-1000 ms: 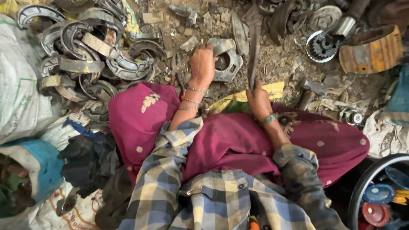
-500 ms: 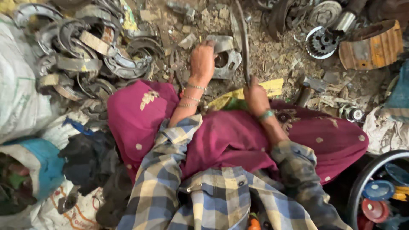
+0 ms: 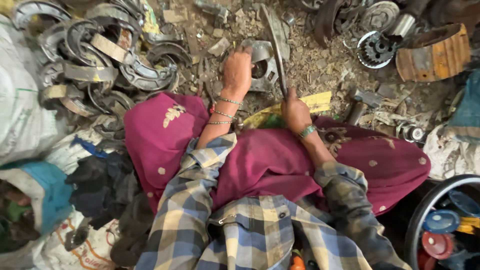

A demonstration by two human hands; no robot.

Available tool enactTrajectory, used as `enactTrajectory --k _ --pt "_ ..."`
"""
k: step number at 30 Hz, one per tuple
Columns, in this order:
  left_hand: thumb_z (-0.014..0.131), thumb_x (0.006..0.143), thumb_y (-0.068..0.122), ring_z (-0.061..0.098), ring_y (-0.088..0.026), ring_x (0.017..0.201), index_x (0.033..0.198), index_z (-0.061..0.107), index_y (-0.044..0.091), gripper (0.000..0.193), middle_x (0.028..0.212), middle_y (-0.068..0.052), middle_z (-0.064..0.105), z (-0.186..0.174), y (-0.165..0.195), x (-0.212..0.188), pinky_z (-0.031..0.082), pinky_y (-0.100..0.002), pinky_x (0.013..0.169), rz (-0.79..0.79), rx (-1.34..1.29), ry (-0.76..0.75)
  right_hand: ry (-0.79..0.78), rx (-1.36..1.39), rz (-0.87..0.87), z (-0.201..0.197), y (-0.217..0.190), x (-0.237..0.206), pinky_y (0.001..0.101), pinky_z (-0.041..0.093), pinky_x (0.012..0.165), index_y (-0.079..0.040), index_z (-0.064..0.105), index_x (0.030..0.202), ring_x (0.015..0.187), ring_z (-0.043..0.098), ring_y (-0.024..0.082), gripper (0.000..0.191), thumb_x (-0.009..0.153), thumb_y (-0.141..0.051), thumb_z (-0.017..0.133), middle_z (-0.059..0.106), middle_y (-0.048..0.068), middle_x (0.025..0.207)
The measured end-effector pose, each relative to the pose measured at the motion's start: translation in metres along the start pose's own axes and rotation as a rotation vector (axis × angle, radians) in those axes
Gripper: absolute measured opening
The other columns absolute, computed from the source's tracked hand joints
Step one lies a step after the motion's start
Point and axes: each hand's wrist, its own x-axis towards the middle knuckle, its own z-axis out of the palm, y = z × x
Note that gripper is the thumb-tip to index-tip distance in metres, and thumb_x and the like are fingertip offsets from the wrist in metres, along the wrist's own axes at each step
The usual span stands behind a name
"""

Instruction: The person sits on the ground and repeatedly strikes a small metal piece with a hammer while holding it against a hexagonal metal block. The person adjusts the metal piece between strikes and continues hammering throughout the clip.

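Observation:
I sit on the ground with a magenta cloth (image 3: pixel 270 160) over my knees. My left hand (image 3: pixel 237 72) reaches forward and rests on a round grey metal part (image 3: pixel 265 67) lying in the dirt, gripping its near edge. My right hand (image 3: pixel 296 112) is closed around the lower end of a long flat metal bar (image 3: pixel 276 45), which stands nearly upright with its upper end slanting to the left, just right of the metal part. Bangles circle both wrists.
A heap of curved grey brake shoes (image 3: pixel 100 55) lies at the left. A toothed sprocket (image 3: pixel 377 50) and a rusty orange drum (image 3: pixel 435 55) sit at the upper right. White sacks (image 3: pixel 25 115) line the left, a black tub (image 3: pixel 450 220) with coloured caps sits at lower right.
The metal bar in my right hand has tilted from slanting right to slanting left. My left hand has stayed on the metal part.

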Motion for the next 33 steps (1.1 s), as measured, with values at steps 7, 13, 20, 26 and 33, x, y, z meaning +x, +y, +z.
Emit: enactTrajectory --k 7,13,20,26,33 --pt "0.077 0.076 0.003 0.066 -0.038 0.1 0.105 0.069 0.003 0.03 0.105 -0.019 0.069 -0.01 0.002 -0.005 0.055 -0.046 0.084 0.049 -0.079 0.047 0.474 0.477 -0.09 -0.078 -0.026 -0.023 0.0401 0.053 0.051 -0.001 0.044 0.139 0.062 0.062 0.026 0.033 0.11 -0.011 0.057 0.069 0.015 0.089" --pt "0.072 0.082 0.003 0.066 -0.039 0.099 0.101 0.068 0.001 0.019 0.103 -0.02 0.069 0.0 0.007 -0.004 0.056 -0.046 0.08 0.036 -0.05 0.039 0.644 0.6 -0.066 -0.029 -0.009 0.008 0.0432 0.054 0.056 -0.001 0.036 0.132 0.061 0.06 0.027 0.035 0.108 -0.01 0.06 0.063 0.014 0.086" --pt "0.065 0.088 0.006 0.069 -0.037 0.098 0.104 0.07 0.003 0.016 0.102 -0.019 0.07 -0.002 -0.004 0.004 0.057 -0.045 0.082 -0.016 0.066 0.008 0.23 0.24 -0.067 -0.024 -0.001 -0.003 0.051 0.054 0.066 0.002 0.048 0.133 0.076 0.066 0.043 0.038 0.104 -0.017 0.065 0.067 0.026 0.09" --pt "0.062 0.084 0.005 0.07 -0.037 0.094 0.105 0.071 0.002 0.023 0.1 -0.02 0.071 -0.005 0.009 -0.008 0.059 -0.044 0.076 0.021 0.029 0.047 0.537 0.683 -0.035 -0.085 -0.008 -0.007 0.0383 0.053 0.05 0.0 0.042 0.138 0.058 0.062 0.026 0.035 0.11 -0.016 0.057 0.066 0.011 0.078" --pt "0.055 0.104 0.006 0.073 -0.033 0.1 0.107 0.071 0.006 0.016 0.107 -0.019 0.072 -0.001 0.008 0.001 0.059 -0.044 0.083 -0.147 0.142 -0.269 -0.078 0.089 0.046 0.001 -0.001 0.002 0.0548 0.05 0.055 0.006 0.039 0.137 0.064 0.064 0.047 0.051 0.103 -0.025 0.061 0.067 0.027 0.073"
